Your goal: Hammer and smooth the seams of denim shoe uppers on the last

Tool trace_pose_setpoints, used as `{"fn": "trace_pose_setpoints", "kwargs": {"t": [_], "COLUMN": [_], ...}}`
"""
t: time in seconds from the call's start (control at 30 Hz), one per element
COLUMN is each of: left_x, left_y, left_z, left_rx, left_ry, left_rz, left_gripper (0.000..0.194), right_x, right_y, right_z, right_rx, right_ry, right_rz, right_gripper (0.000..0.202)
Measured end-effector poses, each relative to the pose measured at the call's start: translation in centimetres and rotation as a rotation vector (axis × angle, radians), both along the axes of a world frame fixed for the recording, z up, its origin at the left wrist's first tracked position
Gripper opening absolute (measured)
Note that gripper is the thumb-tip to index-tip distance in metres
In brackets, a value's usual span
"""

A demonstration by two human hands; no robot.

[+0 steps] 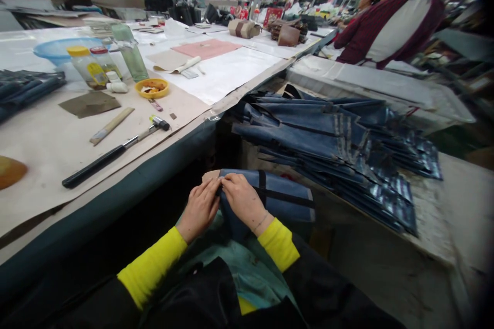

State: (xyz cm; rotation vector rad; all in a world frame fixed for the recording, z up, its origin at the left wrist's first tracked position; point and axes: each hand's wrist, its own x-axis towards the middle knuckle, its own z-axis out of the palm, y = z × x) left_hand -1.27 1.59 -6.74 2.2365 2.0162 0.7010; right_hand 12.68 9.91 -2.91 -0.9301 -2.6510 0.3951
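Observation:
A blue leather-like panel [285,194] with black straps lies over my lap, its right end reaching past my right hand. Both hands meet at its left end, where a tan edge [211,175] shows. My left hand [201,205] is closed with its fingers pressed on that end. Beside it, my right hand [244,200] pinches the panel's upper edge, fingertips close to the left ones. The small spot between the fingertips is too hidden to make out. To the right lies a stack of similar blue panels [309,128].
On the worktable [42,180] lie a hammer [111,157], a wooden stick [111,126], a yellow dish [152,88], glass jars [87,69], a bottle [133,56] and a blue basin [64,50]. The table edge runs just ahead of my hands. A person [389,25] works at far right.

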Motion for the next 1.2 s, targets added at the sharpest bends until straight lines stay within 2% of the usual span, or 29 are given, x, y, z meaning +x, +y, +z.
{"fn": "trace_pose_setpoints", "kwargs": {"t": [0.1, 0.27, 0.37, 0.47, 0.53, 0.63, 0.7, 0.8, 0.9, 1.03, 1.1, 1.2], "left_x": [0.7, 1.9, 1.0, -3.1, -7.4, -14.5, -18.2, -21.1, -21.2, -18.4, -15.8, -10.9], "left_y": [-0.3, -0.1, 0.3, 0.5, 0.3, -0.5, -1.3, -1.8, -1.3, -1.0, -1.9, -4.0], "left_z": [0.2, 0.5, 1.1, 3.1, 5.0, 7.6, 8.5, 8.8, 9.0, 9.7, 9.7, 8.9], "left_rx": [-0.027, -0.018, -0.019, 0.021, 0.062, 0.116, -0.007, -0.190, -0.247, -0.304, -0.354, -0.562], "left_ry": [0.042, 0.092, 0.092, 0.097, 0.128, 0.244, 0.322, 0.352, 0.314, 0.217, -0.001, -0.525], "left_rz": [-0.007, -0.012, -0.034, 0.041, 0.180, 0.456, 0.627, 0.695, 0.697, 0.645, 0.572, 0.423], "left_gripper": [0.051, 0.046, 0.041, 0.035, 0.035, 0.041, 0.044, 0.045, 0.045, 0.047, 0.047, 0.052], "right_x": [0.7, 3.6, 5.7, 7.9, 9.3, 11.0, 11.6, 11.6, 11.3, 11.7, 12.2, 12.7], "right_y": [-0.1, -0.4, -0.6, -0.9, -1.2, -1.9, -2.4, -3.0, -3.3, -3.8, -4.1, -4.6], "right_z": [0.0, 0.4, 0.4, 0.4, 0.3, 0.2, 0.1, -0.2, -0.4, -0.6, -0.7, -0.9], "right_rx": [0.015, 0.034, 0.037, 0.033, 0.034, 0.042, 0.051, 0.058, 0.054, 0.039, 0.038, 0.034], "right_ry": [-0.003, -0.012, -0.021, -0.018, -0.013, -0.001, 0.016, 0.041, 0.052, 0.057, 0.074, 0.104], "right_rz": [-0.005, -0.029, -0.039, -0.057, -0.092, -0.159, -0.198, -0.244, -0.269, -0.277, -0.281, -0.297], "right_gripper": [0.027, 0.029, 0.029, 0.028, 0.028, 0.029, 0.029, 0.030, 0.032, 0.034, 0.035, 0.035]}}
